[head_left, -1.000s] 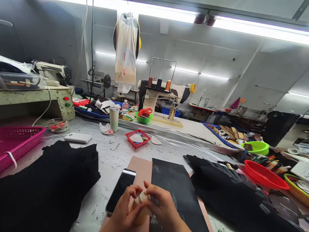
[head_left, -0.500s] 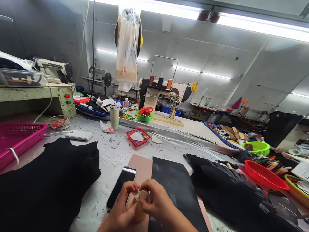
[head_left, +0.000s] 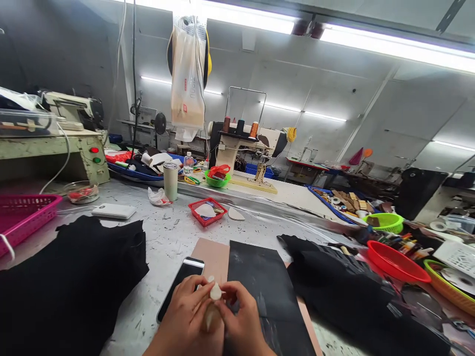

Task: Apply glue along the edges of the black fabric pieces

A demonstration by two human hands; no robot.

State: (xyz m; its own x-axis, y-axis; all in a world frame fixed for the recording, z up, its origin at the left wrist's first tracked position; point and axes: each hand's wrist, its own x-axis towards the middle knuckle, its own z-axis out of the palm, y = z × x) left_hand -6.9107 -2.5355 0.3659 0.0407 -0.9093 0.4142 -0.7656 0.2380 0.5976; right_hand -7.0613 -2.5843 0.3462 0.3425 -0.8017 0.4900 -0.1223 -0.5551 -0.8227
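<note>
My left hand (head_left: 191,305) and my right hand (head_left: 239,310) meet at the bottom middle, low over the board. Between their fingertips is a small white round piece (head_left: 215,291), pinched from both sides. Just beyond it, at my left fingertips, shows a smaller pale round bit (head_left: 211,280). Under the hands is a brownish rounded object (head_left: 212,317) with a pale glint; its kind is unclear, and fingers hide part of it. A phone (head_left: 181,282) lies beside my left hand. Below the hands are a pinkish-tan sheet (head_left: 211,257) and a black sheet (head_left: 256,277).
Black fabric pieces (head_left: 85,277) (head_left: 334,287) lie left and right. Beyond are a red basket (head_left: 206,221), a tumbler (head_left: 170,182) and a sewing machine (head_left: 241,143). A pink basket (head_left: 29,217) stands left, a red bowl (head_left: 399,264) right.
My fingers have shifted their grip, and my left hand has turned more palm-down. The white round piece now faces up between the fingertips. The whole view has shifted slightly.
</note>
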